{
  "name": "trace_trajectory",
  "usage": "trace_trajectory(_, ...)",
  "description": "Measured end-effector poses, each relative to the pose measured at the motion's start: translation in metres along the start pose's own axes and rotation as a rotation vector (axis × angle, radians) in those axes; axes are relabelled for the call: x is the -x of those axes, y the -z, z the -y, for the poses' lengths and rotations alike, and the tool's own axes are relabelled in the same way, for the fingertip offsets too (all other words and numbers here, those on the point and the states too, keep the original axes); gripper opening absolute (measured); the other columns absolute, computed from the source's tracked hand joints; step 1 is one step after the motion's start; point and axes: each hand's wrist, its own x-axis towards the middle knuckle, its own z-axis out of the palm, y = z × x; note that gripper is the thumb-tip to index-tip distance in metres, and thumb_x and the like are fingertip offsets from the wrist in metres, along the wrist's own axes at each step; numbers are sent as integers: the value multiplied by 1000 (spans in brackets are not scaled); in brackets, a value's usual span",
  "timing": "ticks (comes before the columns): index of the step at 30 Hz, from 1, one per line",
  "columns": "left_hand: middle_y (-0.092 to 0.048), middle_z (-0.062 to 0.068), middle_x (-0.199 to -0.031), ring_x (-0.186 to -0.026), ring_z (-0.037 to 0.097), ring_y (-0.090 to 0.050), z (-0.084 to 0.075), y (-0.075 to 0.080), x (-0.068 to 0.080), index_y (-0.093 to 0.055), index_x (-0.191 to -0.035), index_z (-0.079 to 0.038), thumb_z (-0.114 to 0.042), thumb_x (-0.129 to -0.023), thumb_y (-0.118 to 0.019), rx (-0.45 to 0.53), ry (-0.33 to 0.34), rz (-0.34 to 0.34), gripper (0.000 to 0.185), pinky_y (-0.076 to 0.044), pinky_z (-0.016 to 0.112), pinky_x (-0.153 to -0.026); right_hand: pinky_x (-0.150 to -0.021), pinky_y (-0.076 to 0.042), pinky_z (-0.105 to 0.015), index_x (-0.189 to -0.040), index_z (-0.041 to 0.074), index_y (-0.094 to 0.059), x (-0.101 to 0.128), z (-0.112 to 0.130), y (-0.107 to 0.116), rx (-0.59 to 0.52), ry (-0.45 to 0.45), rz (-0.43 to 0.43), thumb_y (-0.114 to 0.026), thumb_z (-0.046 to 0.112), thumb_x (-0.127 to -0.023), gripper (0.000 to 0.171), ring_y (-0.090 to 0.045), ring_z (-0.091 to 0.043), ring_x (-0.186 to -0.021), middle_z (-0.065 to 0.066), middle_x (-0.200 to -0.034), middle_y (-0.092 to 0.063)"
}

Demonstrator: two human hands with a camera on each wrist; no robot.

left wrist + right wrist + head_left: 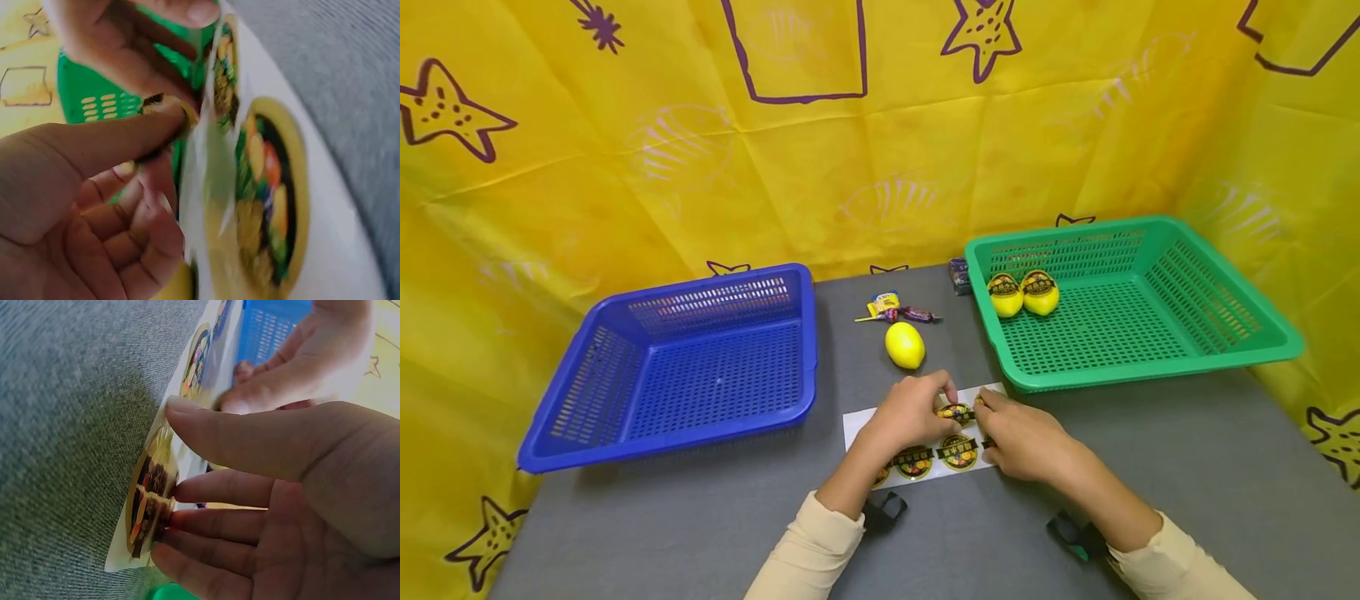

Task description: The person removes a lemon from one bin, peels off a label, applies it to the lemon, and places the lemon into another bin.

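At the far left of the grey surface (1187,467) sits the blue basket (677,367), with nothing in it that shows. To its right, in the middle, a small pile of wrapped sweets (895,310) lies at the far side, and a bare yellow lemon (905,345) rests just nearer than them.

Nearer again lies the sticker sheet (859,423), a white strip carrying round yellow-rimmed stickers, flat on the surface in front of you between the two baskets. Both your hands are on it. Your left hand (910,414) has its fingers curled down over the far edge of the sheet; your left wrist view shows the thumb and a fingertip pinching at the rim of one round sticker (265,206) where the sheet (337,262) lifts a little. Your right hand (1026,440) comes in from the right and meets the left at that same sticker (956,412); the right wrist view shows its fingers fairly straight, their tips pressing on the sheet's near end (147,506), thumb held apart above.

To the right stands the green basket (1150,350), holding two stickered lemons (1022,293) side by side in its far left corner. A small dark packet (958,275) lies just outside that corner.
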Motion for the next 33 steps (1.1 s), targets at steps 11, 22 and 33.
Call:
trace_trajectory(11, -71, 5, -89, -76, 15, -66, 26, 26, 7, -75, -111, -7, -5, -87, -77, 417, 7, -272, 24, -55, 27, -68, -68, -53, -44, -86, 8, -59, 0, 1, 0, -24, -4, -42, -85, 25, -79, 32, -64, -28, -86, -17, -111, -62)
trace_trajectory(22, -63, 18, -106, -76, 26, -68, 40, 41, -15, -61, -127, -3, 1, -89, -73, 526, 37, -457, 40, -58, 37, -65, -60, -50, -40, -75, 9, -58, -7, 6, 3, -33, -50, -32, -79, 21, -84, 26, -58, -22, -68, -13, -97, -64)
trace_trajectory(33, -65, 17, -110, -81, 28, -68, 47, 52, -35, -63, -124, -7, -3, -87, -77, 401, 192, -469, 40, -57, 39, -74, -86, -54, -49, -102, -5, -68, -58, 21, 5, -57, -169, -194, -69, 16, -93, 23, -65, -41, -97, -25, -111, -66)
